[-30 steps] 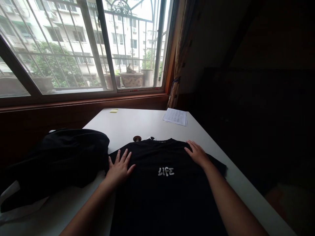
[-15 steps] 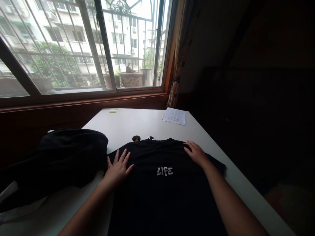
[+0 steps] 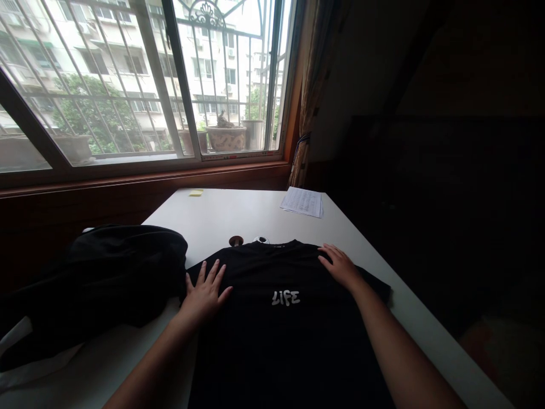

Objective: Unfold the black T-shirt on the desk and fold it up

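Observation:
A black T-shirt (image 3: 285, 341) lies spread on the white table (image 3: 238, 210), its neckline toward the window and light lettering on its chest area. My left hand (image 3: 204, 295) rests flat on the shirt near its left shoulder, fingers spread. On the right shoulder lies my right hand (image 3: 340, 267), palm down, its fingers stretched out and the thumb apart. Neither hand grips the cloth. The lower part of the shirt runs out of the frame.
Dark bunched clothing (image 3: 106, 272) covers the table's left side. Papers (image 3: 302, 201) and a yellow note (image 3: 196, 193) lie at the far edge. Beyond the neckline are a round brown hole (image 3: 235, 241) and a small white round object (image 3: 261, 240). A barred window (image 3: 225, 74) stands behind.

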Motion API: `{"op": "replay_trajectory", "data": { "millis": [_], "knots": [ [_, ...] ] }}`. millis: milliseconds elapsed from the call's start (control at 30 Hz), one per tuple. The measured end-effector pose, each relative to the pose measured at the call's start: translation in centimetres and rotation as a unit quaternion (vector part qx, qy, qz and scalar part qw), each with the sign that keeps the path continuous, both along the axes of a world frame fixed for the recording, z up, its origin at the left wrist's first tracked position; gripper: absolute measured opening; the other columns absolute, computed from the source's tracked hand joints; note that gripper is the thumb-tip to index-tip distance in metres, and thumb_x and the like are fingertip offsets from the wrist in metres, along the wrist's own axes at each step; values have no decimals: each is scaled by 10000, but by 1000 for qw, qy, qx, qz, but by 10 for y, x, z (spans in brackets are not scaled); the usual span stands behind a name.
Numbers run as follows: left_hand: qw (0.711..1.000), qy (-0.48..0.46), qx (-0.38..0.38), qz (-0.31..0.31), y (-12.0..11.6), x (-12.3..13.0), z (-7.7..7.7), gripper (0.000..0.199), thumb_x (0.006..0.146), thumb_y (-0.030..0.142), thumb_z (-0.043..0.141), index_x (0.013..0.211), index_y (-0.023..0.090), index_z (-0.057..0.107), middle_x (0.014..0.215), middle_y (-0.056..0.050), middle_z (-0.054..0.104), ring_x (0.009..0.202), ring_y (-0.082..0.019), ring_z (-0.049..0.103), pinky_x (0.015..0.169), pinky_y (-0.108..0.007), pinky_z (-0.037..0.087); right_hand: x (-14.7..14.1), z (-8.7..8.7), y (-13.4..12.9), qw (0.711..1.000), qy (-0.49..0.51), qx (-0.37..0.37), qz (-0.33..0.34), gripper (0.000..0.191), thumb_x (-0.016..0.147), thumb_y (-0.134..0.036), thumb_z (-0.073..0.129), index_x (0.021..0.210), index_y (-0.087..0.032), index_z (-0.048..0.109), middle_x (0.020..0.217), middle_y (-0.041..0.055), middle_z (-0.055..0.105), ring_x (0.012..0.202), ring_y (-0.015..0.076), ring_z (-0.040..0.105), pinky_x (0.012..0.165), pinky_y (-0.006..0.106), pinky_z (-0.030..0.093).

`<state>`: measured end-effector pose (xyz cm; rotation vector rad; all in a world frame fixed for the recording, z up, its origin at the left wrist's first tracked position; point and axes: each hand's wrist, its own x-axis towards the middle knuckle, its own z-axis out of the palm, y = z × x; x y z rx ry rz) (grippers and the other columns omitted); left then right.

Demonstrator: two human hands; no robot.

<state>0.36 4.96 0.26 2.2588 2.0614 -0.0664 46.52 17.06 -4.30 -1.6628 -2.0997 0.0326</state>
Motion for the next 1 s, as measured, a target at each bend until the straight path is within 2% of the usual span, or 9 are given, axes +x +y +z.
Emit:
{"op": "replay_trajectory", "data": {
  "millis": [267,767,900,1000],
  "knots": [
    [999,-6,-37,15,-3,0,10,719,1010,663,262,1623,303,154,1676,47,-11,1539,-405,-62,1118,-808,95,1,-3,0,1000,3,4,-2,424,982,-473,457,1263,-231,663,1458,103,567,1414,308,445,1191,501,349],
    [996,-44,-74,15,-14,-21,14,727,982,659,350,1608,303,252,1692,-13,65,1517,-493,-6,1083,-818,167,-17,0,-26,999,-31,2,-8,436,999,-441,421,1308,-227,642,1466,97,559,1411,299,444,1188,489,349],
    [996,-53,-73,17,-20,-23,22,682,997,640,351,1584,295,331,1688,-43,168,1513,-498,66,1071,-800,240,-21,4,-36,998,-61,-2,-19,428,1004,-414,418,1336,-237,622,1465,95,555,1392,295,463,1174,485,364],
    [999,-39,-32,0,-23,-21,33,602,1018,576,384,1520,250,445,1612,-106,371,1478,-449,257,1065,-699,364,-26,17,-42,996,-82,-5,-19,387,984,-373,474,1300,-228,644,1427,102,579,1338,305,503,1138,488,402]
  ]
}}
